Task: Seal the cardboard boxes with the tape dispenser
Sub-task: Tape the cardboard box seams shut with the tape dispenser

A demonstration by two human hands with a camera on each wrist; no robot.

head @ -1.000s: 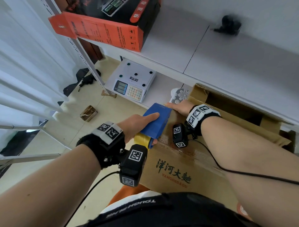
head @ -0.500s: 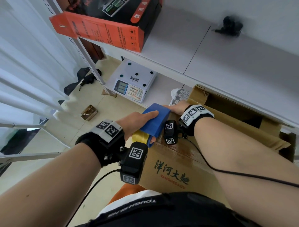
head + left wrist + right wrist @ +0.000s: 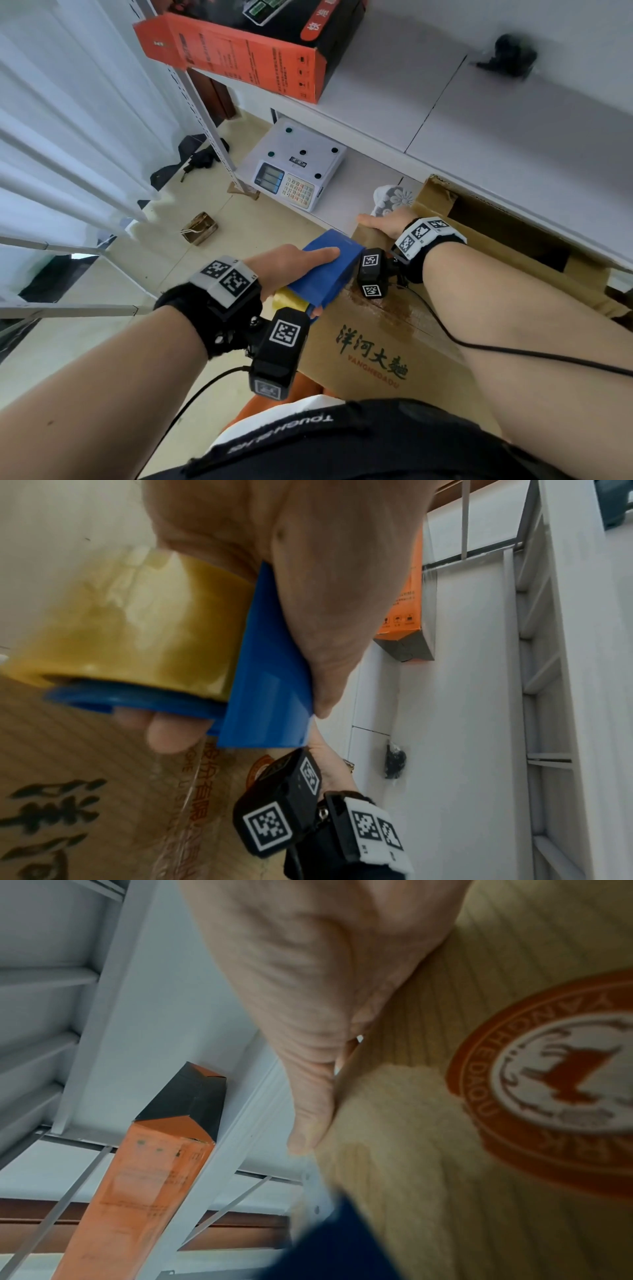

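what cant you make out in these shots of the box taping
- Where tape meets the cardboard box: head view, covered by the tape dispenser and the left hand gripping it.
- Fingers of the right hand: head view, hidden past the box's far edge.
- Dark thing on the shelf: head view, blurred.
- Scale display: head view, too small to read.

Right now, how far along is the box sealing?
Done: a glossy strip of clear tape already runs along the top seam of the brown printed cardboard box. In hand: the left hand grips the blue tape dispenser at that box's left end, the right hand steadying its far corner. Left: likely cutting the tape; the open cardboard box behind looks unsealed.
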